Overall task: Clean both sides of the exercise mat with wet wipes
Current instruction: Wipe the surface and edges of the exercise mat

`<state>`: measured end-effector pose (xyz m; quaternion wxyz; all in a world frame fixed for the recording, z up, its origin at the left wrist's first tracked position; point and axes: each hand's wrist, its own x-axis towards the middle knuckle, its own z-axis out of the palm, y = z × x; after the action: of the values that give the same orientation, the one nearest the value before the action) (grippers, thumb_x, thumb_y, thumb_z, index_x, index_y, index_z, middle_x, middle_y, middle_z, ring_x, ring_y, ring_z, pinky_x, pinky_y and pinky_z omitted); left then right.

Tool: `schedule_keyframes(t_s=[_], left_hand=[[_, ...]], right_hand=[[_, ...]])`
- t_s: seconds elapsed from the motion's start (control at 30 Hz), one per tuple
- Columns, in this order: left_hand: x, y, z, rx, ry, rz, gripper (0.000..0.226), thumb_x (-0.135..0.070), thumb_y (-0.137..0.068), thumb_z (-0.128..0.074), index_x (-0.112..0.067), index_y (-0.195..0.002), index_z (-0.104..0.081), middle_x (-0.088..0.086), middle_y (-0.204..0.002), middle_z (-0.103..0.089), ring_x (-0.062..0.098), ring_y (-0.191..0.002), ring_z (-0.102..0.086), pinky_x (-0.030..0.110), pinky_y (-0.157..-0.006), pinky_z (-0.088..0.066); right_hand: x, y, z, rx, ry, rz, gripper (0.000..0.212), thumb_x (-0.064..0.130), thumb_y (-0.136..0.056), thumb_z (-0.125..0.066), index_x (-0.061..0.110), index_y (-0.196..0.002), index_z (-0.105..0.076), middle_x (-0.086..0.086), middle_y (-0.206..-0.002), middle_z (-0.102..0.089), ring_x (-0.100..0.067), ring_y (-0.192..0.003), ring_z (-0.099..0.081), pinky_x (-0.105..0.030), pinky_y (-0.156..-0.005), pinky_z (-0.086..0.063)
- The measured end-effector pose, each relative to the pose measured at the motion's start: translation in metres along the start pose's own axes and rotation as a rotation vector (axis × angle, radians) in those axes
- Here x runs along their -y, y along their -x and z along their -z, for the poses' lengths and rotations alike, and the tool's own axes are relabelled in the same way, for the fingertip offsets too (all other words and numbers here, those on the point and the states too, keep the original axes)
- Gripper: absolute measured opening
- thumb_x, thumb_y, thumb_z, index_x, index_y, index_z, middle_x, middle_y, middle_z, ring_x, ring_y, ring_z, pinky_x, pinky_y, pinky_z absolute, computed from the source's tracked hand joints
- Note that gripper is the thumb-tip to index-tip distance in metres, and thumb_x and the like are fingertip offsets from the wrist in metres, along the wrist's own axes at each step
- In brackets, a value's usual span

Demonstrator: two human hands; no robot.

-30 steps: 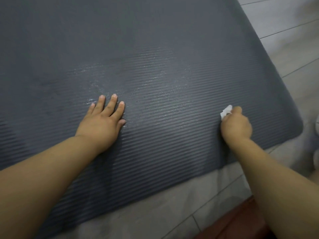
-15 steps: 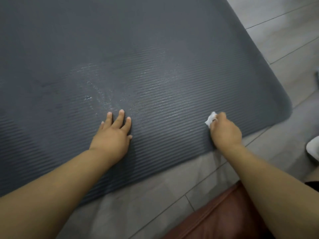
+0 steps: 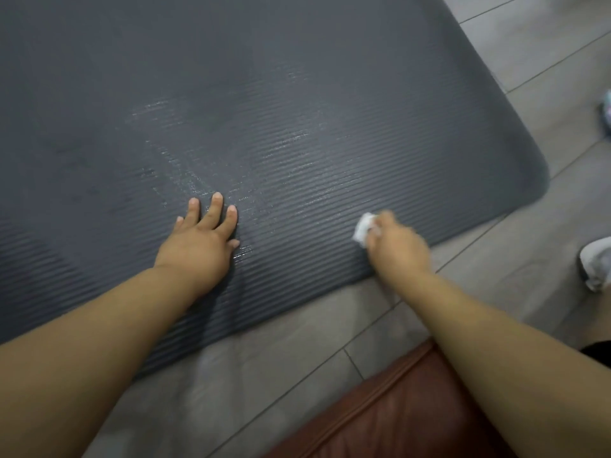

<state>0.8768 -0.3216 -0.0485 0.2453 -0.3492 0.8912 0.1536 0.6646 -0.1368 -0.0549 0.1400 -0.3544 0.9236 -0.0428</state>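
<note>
Edge of mat near wipe; floor beyond.

mat: cut off top and left | wipe: partly hidden under blurred right hand

This is looking like a room in a home: a dark ribbed exercise mat is lying on a grey plank-tiled floor, a brown leather cushion is sitting just off the mat's near edge, and a white shoe is lying right of the mat's corner.
</note>
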Motion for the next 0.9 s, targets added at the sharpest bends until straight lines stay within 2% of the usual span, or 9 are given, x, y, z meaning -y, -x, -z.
schedule_keyframes(t_s=[0.1,0.2,0.3,0.4,0.47,0.53,0.63,0.8,0.9], left_hand=[[0.001,0.000,-0.001,-0.009,-0.007,-0.003,0.056,-0.037,-0.102,-0.021,-0.023,-0.151,0.001,0.001,-0.157,0.016,0.033,-0.144,0.010,0.042,-0.117,-0.005],[-0.001,0.000,-0.001,-0.005,-0.016,-0.004,0.055,-0.037,-0.102,-0.020,-0.022,-0.151,0.001,0.002,-0.157,0.016,0.034,-0.144,0.010,0.043,-0.117,-0.006],[0.000,0.000,0.001,0.007,-0.009,-0.009,0.055,-0.037,-0.102,-0.021,-0.022,-0.151,-0.001,0.003,-0.158,0.015,0.034,-0.144,0.009,0.044,-0.117,-0.007],[0.003,0.000,0.000,0.006,0.009,-0.021,0.056,-0.038,-0.102,-0.023,-0.022,-0.151,-0.002,0.002,-0.158,0.015,0.033,-0.144,0.009,0.043,-0.118,-0.007],[0.005,0.000,0.000,0.010,0.013,-0.032,0.056,-0.039,-0.102,-0.023,-0.023,-0.151,-0.003,0.001,-0.158,0.014,0.033,-0.144,0.009,0.042,-0.118,-0.007],[0.006,0.000,0.000,0.015,0.012,-0.038,0.056,-0.039,-0.101,-0.023,-0.023,-0.151,-0.003,0.001,-0.158,0.014,0.032,-0.144,0.009,0.042,-0.118,-0.007],[0.003,0.002,-0.001,0.020,0.002,-0.023,0.056,-0.037,-0.102,-0.022,-0.021,-0.151,0.000,0.003,-0.158,0.015,0.035,-0.144,0.010,0.043,-0.117,-0.006],[-0.010,0.014,-0.003,0.067,0.005,-0.019,0.056,-0.032,-0.103,-0.022,-0.019,-0.151,0.003,0.006,-0.156,0.020,0.037,-0.143,0.012,0.045,-0.118,-0.004],[-0.012,0.032,-0.010,0.065,-0.019,-0.065,0.056,-0.033,-0.102,-0.025,-0.021,-0.151,0.000,0.005,-0.157,0.017,0.036,-0.143,0.011,0.044,-0.117,-0.005]], right_hand=[[-0.008,-0.001,0.005,-0.043,-0.119,-0.360,0.033,0.029,-0.100,-0.032,0.002,-0.115,-0.043,-0.027,-0.111,-0.060,-0.041,-0.103,-0.056,-0.039,-0.080,-0.042],[0.044,0.040,-0.028,0.011,-0.023,-0.047,0.027,0.022,-0.098,-0.035,0.002,-0.113,-0.046,-0.016,-0.099,-0.065,-0.032,-0.088,-0.066,-0.033,-0.069,-0.048],[0.075,0.076,-0.043,0.095,-0.120,0.298,0.018,0.024,-0.080,-0.039,0.011,-0.088,-0.047,0.000,-0.058,-0.061,-0.016,-0.039,-0.057,-0.018,-0.034,-0.033],[0.067,0.081,-0.038,0.163,-0.035,0.456,0.017,0.025,-0.079,-0.045,0.014,-0.089,-0.038,0.001,-0.057,-0.062,-0.013,-0.040,-0.059,-0.017,-0.034,-0.032],[0.053,0.062,-0.023,0.214,0.142,0.289,0.021,0.014,-0.091,-0.046,0.008,-0.110,-0.039,-0.008,-0.089,-0.068,-0.024,-0.075,-0.069,-0.026,-0.055,-0.045],[0.012,0.035,-0.006,0.175,0.097,-0.090,0.027,0.014,-0.097,-0.037,0.004,-0.122,-0.034,-0.018,-0.113,-0.061,-0.033,-0.101,-0.060,-0.034,-0.073,-0.041],[-0.003,0.026,0.011,0.149,0.084,-0.427,0.026,0.019,-0.099,-0.034,0.002,-0.119,-0.035,-0.023,-0.115,-0.058,-0.037,-0.105,-0.057,-0.037,-0.075,-0.040],[0.059,0.061,-0.015,0.330,0.138,0.176,0.010,0.015,-0.099,-0.033,0.010,-0.107,-0.037,-0.012,-0.106,-0.063,-0.029,-0.094,-0.062,-0.030,-0.064,-0.032],[0.056,0.054,-0.010,0.305,0.185,0.271,0.011,0.024,-0.098,-0.036,0.013,-0.101,-0.037,-0.010,-0.104,-0.063,-0.032,-0.091,-0.061,-0.033,-0.062,-0.032]])
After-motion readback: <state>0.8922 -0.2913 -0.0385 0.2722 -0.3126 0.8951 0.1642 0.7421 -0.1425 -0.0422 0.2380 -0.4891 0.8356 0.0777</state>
